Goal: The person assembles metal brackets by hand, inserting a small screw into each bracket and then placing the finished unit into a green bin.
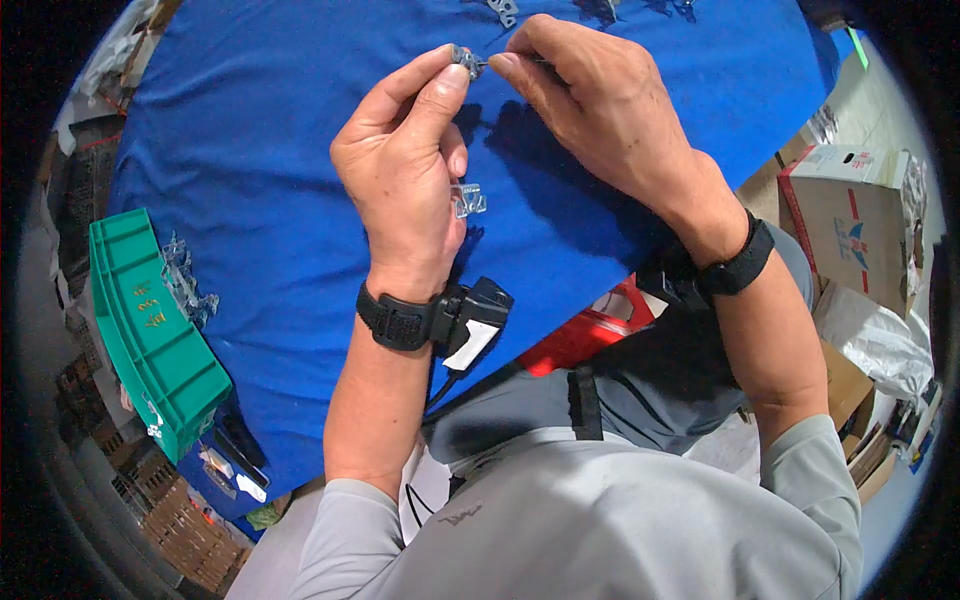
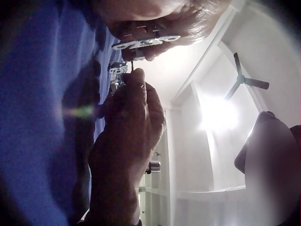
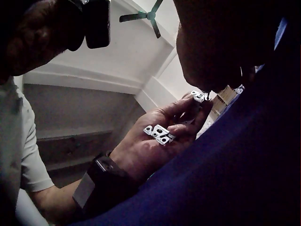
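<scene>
My left hand (image 1: 405, 170) pinches a small metal bracket (image 1: 466, 62) between thumb and index finger, over the blue-covered table. A second bracket (image 1: 468, 200), with round holes, sits against the palm under the other curled fingers; the right wrist view shows its holed face (image 3: 160, 133). Opposite, the right hand (image 1: 610, 110) pinches a thin dark pin-like piece (image 2: 132, 66) between thumb and index finger. Its tip meets the pinched bracket in the head view. The fingertips hide most of this thin piece, and I cannot tell its exact kind.
Blue cloth (image 1: 270, 150) covers the table. At the left edge stands a green plastic bin (image 1: 160, 320), with a heap of metal brackets (image 1: 185, 285) beside it. More brackets (image 1: 503, 12) lie at the far edge. A carton (image 1: 850, 210) stands off to the right.
</scene>
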`<state>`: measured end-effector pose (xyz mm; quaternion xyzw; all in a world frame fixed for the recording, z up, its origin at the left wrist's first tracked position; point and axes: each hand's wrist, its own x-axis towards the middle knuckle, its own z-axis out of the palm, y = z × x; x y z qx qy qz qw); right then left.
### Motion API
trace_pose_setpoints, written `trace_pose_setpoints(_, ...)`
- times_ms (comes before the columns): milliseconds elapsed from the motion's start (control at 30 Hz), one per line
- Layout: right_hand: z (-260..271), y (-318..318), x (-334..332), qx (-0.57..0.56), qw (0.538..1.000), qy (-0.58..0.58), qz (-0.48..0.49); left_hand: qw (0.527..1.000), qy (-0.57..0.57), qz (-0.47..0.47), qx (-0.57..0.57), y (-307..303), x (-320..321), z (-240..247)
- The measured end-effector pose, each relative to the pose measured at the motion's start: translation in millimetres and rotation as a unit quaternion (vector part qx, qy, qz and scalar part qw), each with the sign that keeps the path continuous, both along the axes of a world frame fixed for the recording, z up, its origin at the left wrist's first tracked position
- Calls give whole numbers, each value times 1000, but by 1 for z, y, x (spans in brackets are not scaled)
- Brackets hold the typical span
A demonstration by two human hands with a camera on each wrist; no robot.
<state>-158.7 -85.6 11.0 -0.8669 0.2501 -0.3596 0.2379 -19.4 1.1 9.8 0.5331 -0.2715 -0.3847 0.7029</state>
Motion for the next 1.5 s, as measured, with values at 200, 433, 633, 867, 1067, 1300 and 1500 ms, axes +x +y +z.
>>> trace_pose_setpoints(200, -3, 0, 2, 15, 999, -28, 2, 1000, -2, 1, -4, 0, 1, 0)
trace_pose_setpoints(433, -3, 0, 2, 6, 1000, -21, -5, 1000, 1, -7, -16, -1, 2, -2)
trace_pose_setpoints(633, -6, 0, 2, -3, 1000, 3, -13, 1000, 0, -6, -10, -1, 3, -3)
trace_pose_setpoints(867, -6, -1, 2, -7, 1000, -3, -11, 1000, 1, -8, -16, -1, 2, -2)
trace_pose_setpoints(1067, 2, 2, 1, 3, 1000, -4, -11, 1000, -2, -3, -12, -1, 2, -3)
trace_pose_setpoints(1300, -3, 2, 0, -12, 997, 75, -18, 1000, -6, -1, -7, -1, 1, -2)
trace_pose_setpoints(1500, -5, 0, 3, -19, 1000, -21, -4, 1000, -18, -12, -3, 1, 3, -3)
